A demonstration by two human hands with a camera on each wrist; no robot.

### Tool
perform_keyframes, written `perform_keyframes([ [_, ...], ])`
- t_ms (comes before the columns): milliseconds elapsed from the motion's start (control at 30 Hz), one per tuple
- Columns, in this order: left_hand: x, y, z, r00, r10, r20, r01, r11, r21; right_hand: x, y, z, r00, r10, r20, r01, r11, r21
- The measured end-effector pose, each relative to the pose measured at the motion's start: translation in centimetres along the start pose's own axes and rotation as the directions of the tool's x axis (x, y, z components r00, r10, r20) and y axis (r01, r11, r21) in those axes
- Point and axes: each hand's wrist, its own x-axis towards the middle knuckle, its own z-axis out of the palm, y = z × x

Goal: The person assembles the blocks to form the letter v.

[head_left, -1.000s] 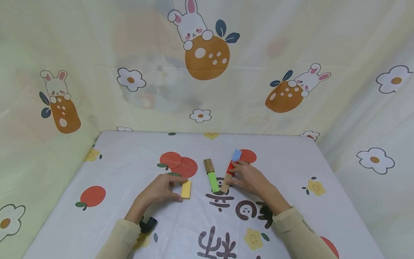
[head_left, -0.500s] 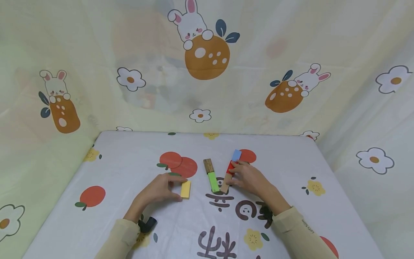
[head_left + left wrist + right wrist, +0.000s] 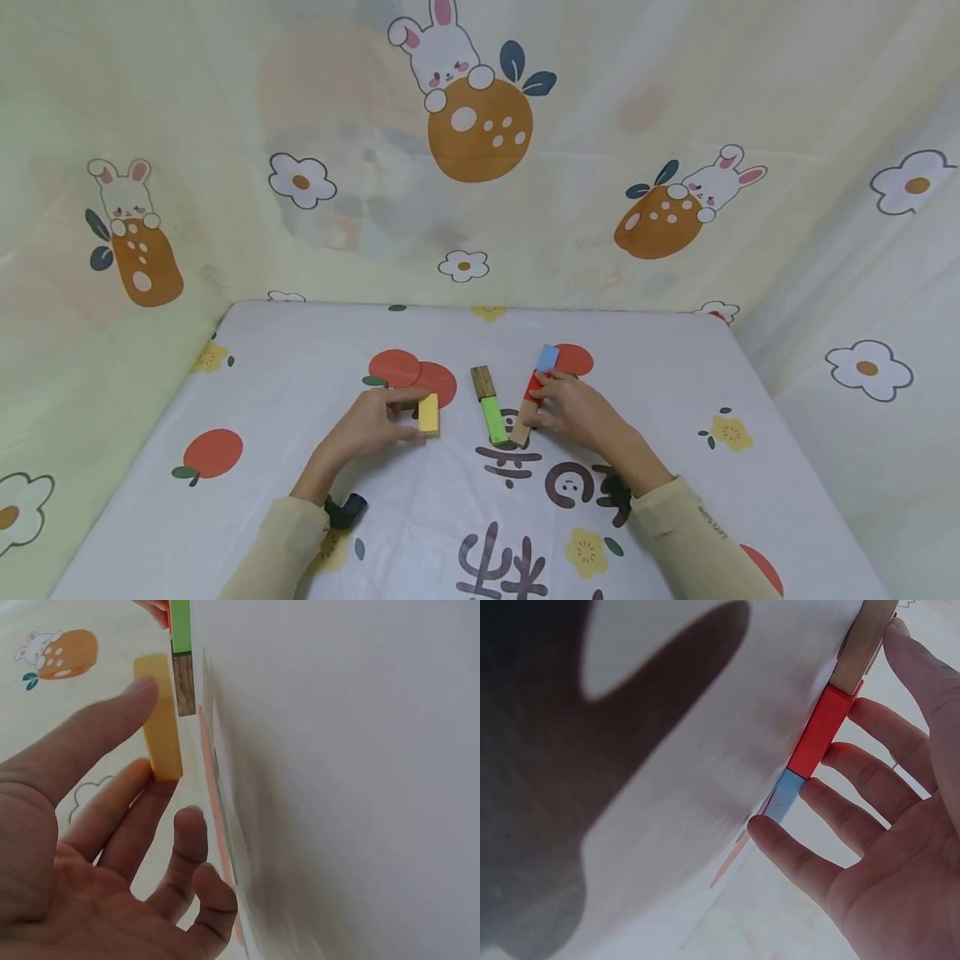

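My left hand (image 3: 371, 423) pinches a yellow wooden block (image 3: 428, 415) at its ends between thumb and fingers; in the left wrist view the block stands off the cloth. To its right lie a dark brown wood-grain block (image 3: 483, 382) and a green block (image 3: 493, 420), end to end. Beside them a tan block (image 3: 522, 423), a red block (image 3: 533, 387) and a light blue block (image 3: 547, 358) form a second slanted row. The two rows come close at their near ends. My right hand (image 3: 581, 410) rests its fingertips along this second row, fingers loosely extended in the right wrist view.
A white cloth (image 3: 420, 533) printed with fruit, flowers and dark lettering covers the table. Curtains (image 3: 360, 242) with rabbit prints stand at the back and both sides. A black strap (image 3: 347, 511) is on my left wrist.
My left hand has raised the yellow block from the cloth and moved slightly away from me. The right hand and the two rows have stayed where they were.
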Motion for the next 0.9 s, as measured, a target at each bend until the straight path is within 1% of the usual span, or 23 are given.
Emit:
perform_keyframes([
  [100,0.4,0.1,-0.2,0.999,-0.026,-0.024,0.025,0.999,-0.037,0.0,0.0,-0.1,1.0,0.009,-0.003,-0.009,1.0,0.006],
  [300,1.7,0.4,-0.4,0.996,-0.08,-0.045,0.076,0.993,-0.088,-0.1,0.0,0.0,1.0,0.007,-0.009,-0.007,1.0,0.001],
  [567,3.7,1.7,-0.5,0.994,-0.093,-0.055,0.084,0.985,-0.148,0.0,0.1,0.0,1.0,0.017,-0.016,-0.017,1.0,0.002],
  [667,4.6,1.8,-0.4,0.992,-0.109,-0.063,0.099,0.983,-0.153,0.1,0.0,0.0,1.0,0.022,-0.017,-0.021,1.0,0.006],
  [767,5.4,1.8,-0.2,0.989,-0.128,-0.075,0.118,0.985,-0.123,0.0,0.0,0.0,1.0,0.023,-0.014,-0.022,1.0,0.011],
  [900,6.1,2.0,0.1,0.985,-0.15,-0.084,0.139,0.983,-0.12,0.0,0.0,0.0,1.0,0.02,-0.006,-0.019,1.0,0.013],
])
